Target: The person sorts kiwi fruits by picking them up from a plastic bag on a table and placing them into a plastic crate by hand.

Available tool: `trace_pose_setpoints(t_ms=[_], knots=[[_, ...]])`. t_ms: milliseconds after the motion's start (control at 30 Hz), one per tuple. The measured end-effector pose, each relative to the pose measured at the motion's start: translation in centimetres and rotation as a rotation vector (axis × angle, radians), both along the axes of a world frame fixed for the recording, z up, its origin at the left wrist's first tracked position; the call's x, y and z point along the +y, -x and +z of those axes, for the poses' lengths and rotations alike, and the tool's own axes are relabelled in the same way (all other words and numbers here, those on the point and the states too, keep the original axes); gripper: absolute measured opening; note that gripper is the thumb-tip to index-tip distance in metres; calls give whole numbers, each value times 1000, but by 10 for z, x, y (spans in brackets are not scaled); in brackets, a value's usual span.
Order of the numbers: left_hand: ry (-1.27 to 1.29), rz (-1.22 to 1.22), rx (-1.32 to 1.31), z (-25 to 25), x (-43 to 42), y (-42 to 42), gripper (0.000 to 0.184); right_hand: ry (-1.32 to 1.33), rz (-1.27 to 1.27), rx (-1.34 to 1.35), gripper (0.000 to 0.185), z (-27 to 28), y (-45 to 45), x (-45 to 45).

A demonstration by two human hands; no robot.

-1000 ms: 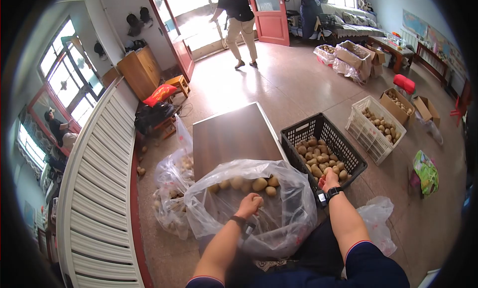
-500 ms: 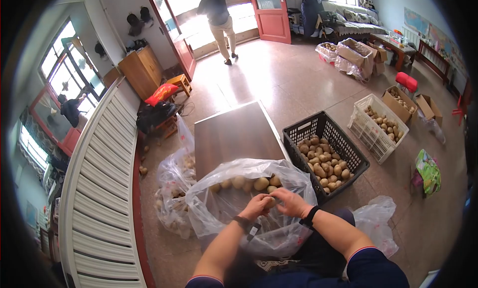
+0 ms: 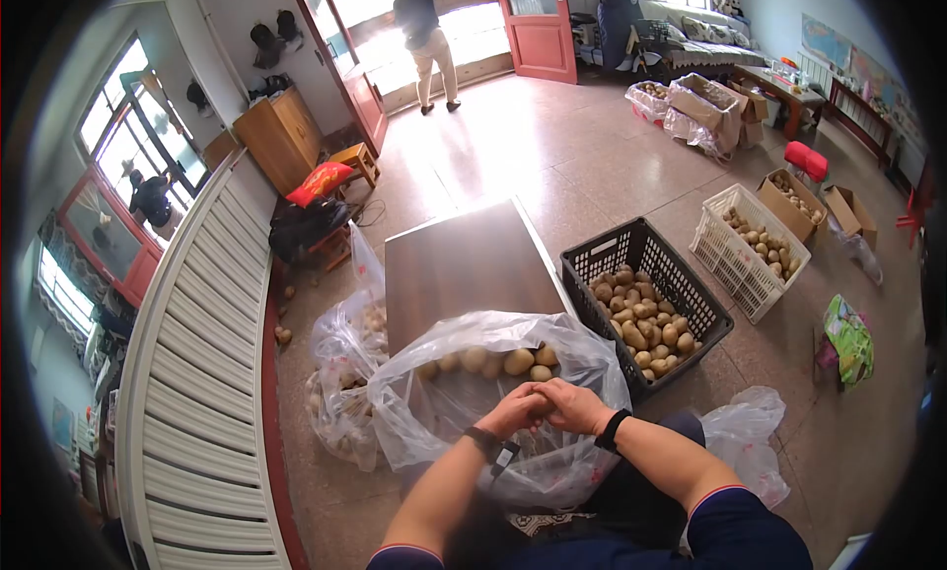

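Note:
My left hand [image 3: 515, 410] and my right hand [image 3: 576, 406] meet above a clear plastic bag [image 3: 414, 412], fingers closed together around something I cannot make out. Several round brown potatoes [image 3: 517, 361] lie in the far part of the bag, at the near end of a dark wooden board [image 3: 464, 264]. Right of the board stands a black crate [image 3: 702, 312] holding many potatoes. A black band is on each wrist.
A white crate [image 3: 735, 286] and a cardboard box [image 3: 789, 203] hold more potatoes at the right. Filled plastic bags [image 3: 345, 412] stand left of the board, beside a white railing [image 3: 202, 392]. A person [image 3: 424, 37] stands at the doorway.
My right hand has come from the black crate over to my left hand above the bag, and the hands have closed together. The person has moved to the left in the doorway.

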State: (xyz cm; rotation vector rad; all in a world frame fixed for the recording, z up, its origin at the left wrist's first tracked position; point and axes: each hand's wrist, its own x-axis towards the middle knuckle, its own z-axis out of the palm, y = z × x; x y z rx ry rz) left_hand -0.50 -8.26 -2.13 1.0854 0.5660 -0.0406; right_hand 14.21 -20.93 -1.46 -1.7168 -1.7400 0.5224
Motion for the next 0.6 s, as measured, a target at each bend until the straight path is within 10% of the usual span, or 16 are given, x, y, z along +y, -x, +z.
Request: trace_pose_setpoints(t_ms=[600], knots=[[-477, 324, 285, -37, 26, 11, 31, -55, -783, 1557, 29, -36, -132, -3]])
